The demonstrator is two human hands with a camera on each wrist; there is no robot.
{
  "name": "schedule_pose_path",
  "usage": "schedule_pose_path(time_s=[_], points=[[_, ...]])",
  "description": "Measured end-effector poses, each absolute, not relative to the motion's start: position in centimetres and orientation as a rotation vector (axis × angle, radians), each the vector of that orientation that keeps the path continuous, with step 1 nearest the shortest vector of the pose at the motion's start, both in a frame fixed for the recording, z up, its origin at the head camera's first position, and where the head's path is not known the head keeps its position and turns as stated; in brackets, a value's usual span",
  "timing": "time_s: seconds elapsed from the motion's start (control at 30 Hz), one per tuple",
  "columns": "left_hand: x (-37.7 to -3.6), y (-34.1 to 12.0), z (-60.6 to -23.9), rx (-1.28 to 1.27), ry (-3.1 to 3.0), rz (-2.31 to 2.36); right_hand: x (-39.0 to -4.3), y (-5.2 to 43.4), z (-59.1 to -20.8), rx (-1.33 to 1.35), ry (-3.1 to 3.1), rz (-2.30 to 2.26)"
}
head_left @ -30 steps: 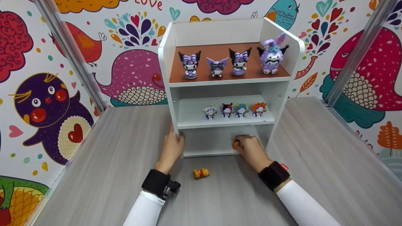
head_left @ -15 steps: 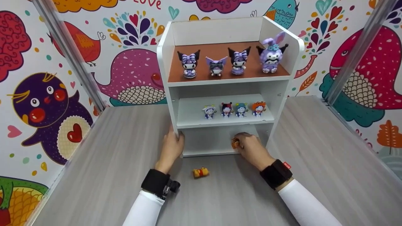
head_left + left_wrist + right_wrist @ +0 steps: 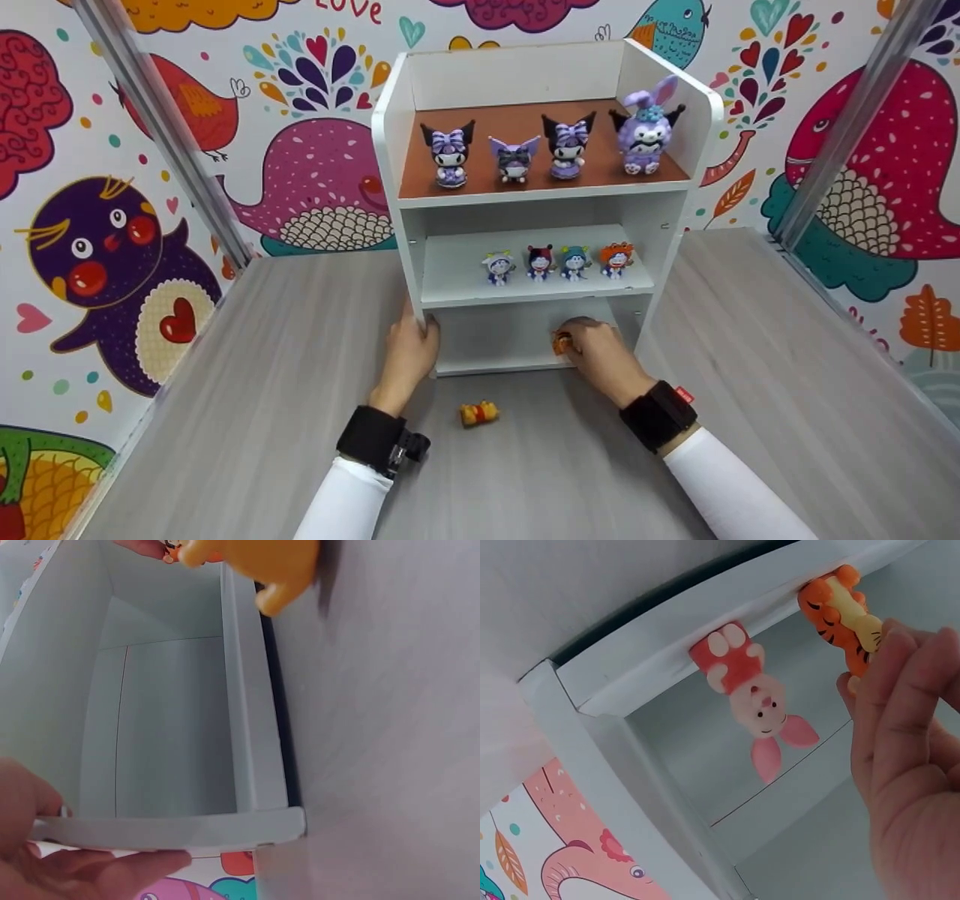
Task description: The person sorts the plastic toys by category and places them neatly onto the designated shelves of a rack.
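Observation:
A white three-level shelf [image 3: 409,225] stands on the grey table. My left hand [image 3: 420,330] grips the lower end of its left side panel [image 3: 172,829], thumb inside and fingers outside. My right hand [image 3: 581,341] reaches into the bottom compartment and holds a small orange striped tiger figure [image 3: 561,343] [image 3: 847,615] at the front edge. In the right wrist view a pink piglet figure [image 3: 754,701] stands on that same level, just beside the tiger. A yellow bear figure [image 3: 480,412] [image 3: 255,562] lies on the table between my arms.
Several purple and black dolls [image 3: 544,150] stand in a row on the brown top level. Several small blue figures [image 3: 555,262] line the middle level. Colourful cartoon walls [image 3: 112,247] and metal posts [image 3: 161,135] close in the table at the back and sides.

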State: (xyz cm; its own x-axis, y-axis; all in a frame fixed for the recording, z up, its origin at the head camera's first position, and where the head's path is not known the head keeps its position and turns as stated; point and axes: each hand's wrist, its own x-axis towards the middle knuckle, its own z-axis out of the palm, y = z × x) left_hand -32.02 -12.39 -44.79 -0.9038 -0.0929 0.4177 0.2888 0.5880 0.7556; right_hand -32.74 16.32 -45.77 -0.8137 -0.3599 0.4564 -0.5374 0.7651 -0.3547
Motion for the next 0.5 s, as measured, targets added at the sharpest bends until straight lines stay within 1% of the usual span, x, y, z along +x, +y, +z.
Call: schedule_pose_path(time_s=[0.23, 0.37, 0.5], points=[[-32.0, -12.6, -44.8, -0.158, -2.404, -1.246, -30.6, 15.7, -42.9, 0.690, -2.547, 0.648], [-32.0, -12.6, -44.8, -0.141, -2.402, -1.248, -28.7, 14.4, -42.0, 0.855, -2.502, 0.600], [-32.0, -12.6, -44.9, -0.147, -2.412, -1.257, -27.2, 12.7, -42.7, 1.072, -2.539, 0.486]])
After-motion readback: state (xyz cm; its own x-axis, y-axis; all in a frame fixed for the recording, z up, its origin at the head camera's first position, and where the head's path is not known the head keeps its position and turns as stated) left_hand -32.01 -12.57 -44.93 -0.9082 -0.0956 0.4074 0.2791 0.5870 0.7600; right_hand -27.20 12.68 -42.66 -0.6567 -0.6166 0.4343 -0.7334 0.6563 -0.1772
